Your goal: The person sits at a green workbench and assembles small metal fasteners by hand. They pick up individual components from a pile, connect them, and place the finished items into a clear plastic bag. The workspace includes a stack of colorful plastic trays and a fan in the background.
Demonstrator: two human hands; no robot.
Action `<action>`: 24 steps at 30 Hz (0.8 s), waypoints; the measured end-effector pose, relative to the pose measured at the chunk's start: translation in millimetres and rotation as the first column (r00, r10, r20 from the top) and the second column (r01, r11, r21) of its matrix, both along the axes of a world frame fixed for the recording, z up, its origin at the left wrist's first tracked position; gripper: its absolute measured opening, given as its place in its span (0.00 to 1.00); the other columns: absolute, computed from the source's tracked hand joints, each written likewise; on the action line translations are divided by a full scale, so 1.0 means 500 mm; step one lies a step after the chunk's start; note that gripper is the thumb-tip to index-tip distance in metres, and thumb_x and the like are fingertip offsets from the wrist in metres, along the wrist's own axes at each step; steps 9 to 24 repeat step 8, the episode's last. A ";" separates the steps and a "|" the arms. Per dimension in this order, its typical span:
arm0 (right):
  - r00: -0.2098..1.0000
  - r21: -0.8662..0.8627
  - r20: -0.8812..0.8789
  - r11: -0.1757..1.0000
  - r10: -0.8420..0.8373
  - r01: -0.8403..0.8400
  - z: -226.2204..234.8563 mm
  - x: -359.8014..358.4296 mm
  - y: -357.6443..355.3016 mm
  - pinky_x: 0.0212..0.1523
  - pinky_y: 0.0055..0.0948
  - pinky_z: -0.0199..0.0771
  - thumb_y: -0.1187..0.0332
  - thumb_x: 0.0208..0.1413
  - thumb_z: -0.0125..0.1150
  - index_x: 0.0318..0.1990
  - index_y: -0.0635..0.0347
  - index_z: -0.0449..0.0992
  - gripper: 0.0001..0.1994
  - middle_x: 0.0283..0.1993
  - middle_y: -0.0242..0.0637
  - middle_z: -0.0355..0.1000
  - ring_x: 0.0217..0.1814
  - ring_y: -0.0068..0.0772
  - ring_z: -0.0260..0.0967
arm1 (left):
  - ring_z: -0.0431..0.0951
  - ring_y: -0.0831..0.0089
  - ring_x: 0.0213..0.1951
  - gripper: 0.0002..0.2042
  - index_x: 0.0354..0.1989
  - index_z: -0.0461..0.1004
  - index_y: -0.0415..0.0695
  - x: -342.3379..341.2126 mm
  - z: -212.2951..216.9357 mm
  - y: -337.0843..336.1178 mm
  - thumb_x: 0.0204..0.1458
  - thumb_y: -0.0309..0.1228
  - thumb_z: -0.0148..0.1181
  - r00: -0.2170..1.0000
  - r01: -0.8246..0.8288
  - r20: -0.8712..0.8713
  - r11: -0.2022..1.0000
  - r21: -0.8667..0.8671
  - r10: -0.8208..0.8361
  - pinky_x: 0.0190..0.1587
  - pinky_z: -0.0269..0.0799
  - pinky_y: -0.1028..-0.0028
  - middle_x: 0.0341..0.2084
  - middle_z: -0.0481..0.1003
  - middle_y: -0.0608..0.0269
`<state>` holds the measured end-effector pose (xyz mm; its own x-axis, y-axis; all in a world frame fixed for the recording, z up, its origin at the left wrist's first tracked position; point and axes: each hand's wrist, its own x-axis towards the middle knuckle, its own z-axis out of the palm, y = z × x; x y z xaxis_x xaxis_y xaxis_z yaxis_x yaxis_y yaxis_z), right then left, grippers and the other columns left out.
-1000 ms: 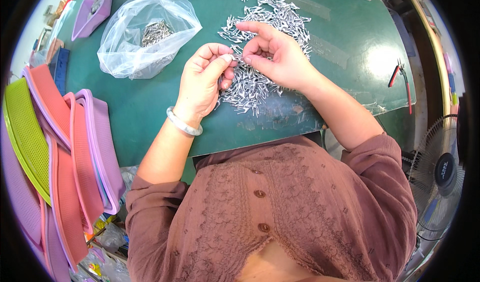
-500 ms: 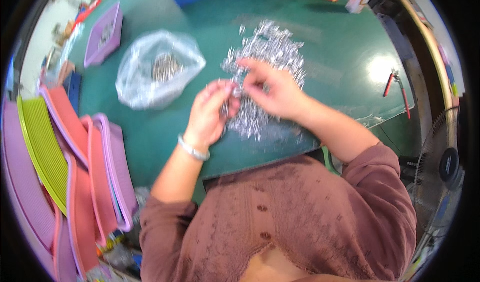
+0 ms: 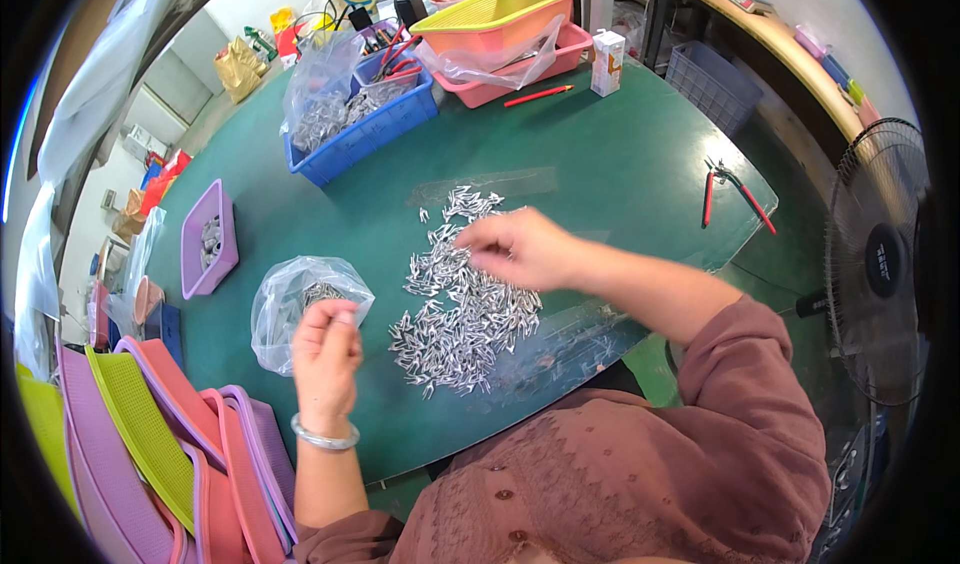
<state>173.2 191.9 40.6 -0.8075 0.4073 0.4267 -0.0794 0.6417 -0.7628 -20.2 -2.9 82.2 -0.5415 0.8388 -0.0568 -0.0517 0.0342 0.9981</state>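
A pile of small silvery forked metal pieces (image 3: 455, 339) is spread over the green table (image 3: 350, 219). My right hand (image 3: 530, 251) hovers at the pile's upper right, thumb and fingers drawn together; whatever they hold is hidden. To the left lies a clear plastic bag (image 3: 275, 314), its mouth open, with small metal parts (image 3: 318, 292) inside. My left hand (image 3: 328, 354), a pale bangle (image 3: 325, 439) on its wrist, is at the bag's near right edge. Its fingers are curled in, and I cannot make out anything between them.
A blue bin (image 3: 365, 139) of metal parts and stacked baskets (image 3: 500, 26) stand at the back. A purple tray (image 3: 232, 226) is at left, above several stacked colored trays (image 3: 140, 424). Red-handled pliers (image 3: 709, 199) lie at right, near a fan (image 3: 880, 264).
My left hand has gone from the pile, beside my right hand, leftward to the plastic bag. My right hand stays over the pile. The view has tilted up, showing more of the table's far side.
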 end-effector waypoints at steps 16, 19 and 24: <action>0.780 0.192 0.170 0.796 -0.603 0.574 0.092 0.113 0.303 0.40 0.36 0.71 0.72 0.43 0.52 0.31 0.62 0.76 0.08 0.31 0.47 0.73 0.36 0.42 0.72 | 0.72 0.63 0.33 0.05 0.34 0.70 0.40 -0.119 0.017 0.027 0.53 0.27 0.50 0.148 -0.125 -0.985 0.987 -0.105 -0.086 0.36 0.67 0.66 0.32 0.73 0.59; 0.780 0.192 0.170 0.796 -0.603 0.574 0.092 0.113 0.303 0.40 0.36 0.71 0.72 0.43 0.52 0.31 0.62 0.76 0.08 0.31 0.47 0.73 0.36 0.42 0.72 | 0.72 0.63 0.33 0.05 0.34 0.70 0.40 -0.119 0.017 0.027 0.53 0.27 0.50 0.148 -0.125 -0.985 0.987 -0.105 -0.086 0.36 0.67 0.66 0.32 0.73 0.59; 0.780 0.192 0.170 0.796 -0.603 0.574 0.092 0.113 0.303 0.40 0.36 0.71 0.72 0.43 0.52 0.31 0.62 0.76 0.08 0.31 0.47 0.73 0.36 0.42 0.72 | 0.72 0.63 0.33 0.05 0.34 0.70 0.40 -0.119 0.017 0.027 0.53 0.27 0.50 0.148 -0.125 -0.985 0.987 -0.105 -0.086 0.36 0.67 0.66 0.32 0.73 0.59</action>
